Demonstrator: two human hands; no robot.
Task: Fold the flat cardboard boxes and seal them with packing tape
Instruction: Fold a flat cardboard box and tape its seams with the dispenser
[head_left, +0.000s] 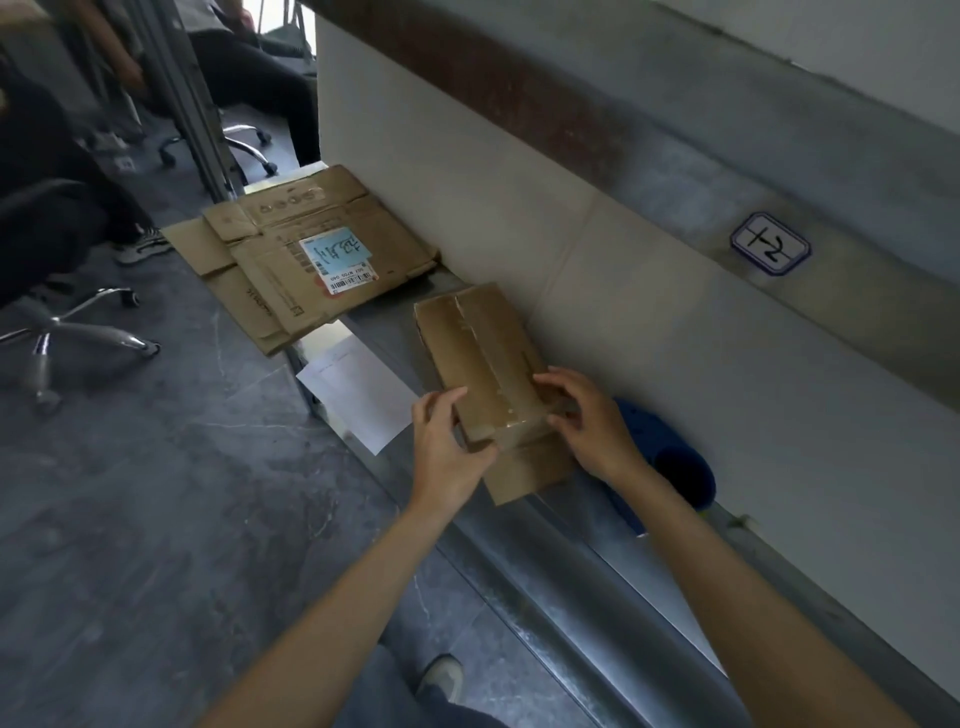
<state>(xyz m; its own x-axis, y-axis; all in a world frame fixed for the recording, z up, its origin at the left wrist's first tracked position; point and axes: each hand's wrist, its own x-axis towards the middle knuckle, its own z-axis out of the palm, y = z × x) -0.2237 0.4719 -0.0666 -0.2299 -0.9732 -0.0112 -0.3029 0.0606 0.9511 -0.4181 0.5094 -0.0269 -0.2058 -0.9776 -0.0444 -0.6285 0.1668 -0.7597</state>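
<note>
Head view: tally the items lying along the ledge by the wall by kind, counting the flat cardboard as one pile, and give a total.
Small cardboard box, held in both hands: 1
Flat cardboard pile: 1
White paper sheet: 1
Blue object, kind unclear: 1
Total: 4

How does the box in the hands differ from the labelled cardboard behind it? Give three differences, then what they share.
The box is folded into shape; the flat cardboard lies unfolded. The left hand and right hand hold the box; nothing touches the flat cardboard. The flat cardboard carries a blue-and-white label; the box shows none. Both are brown cardboard.
</note>
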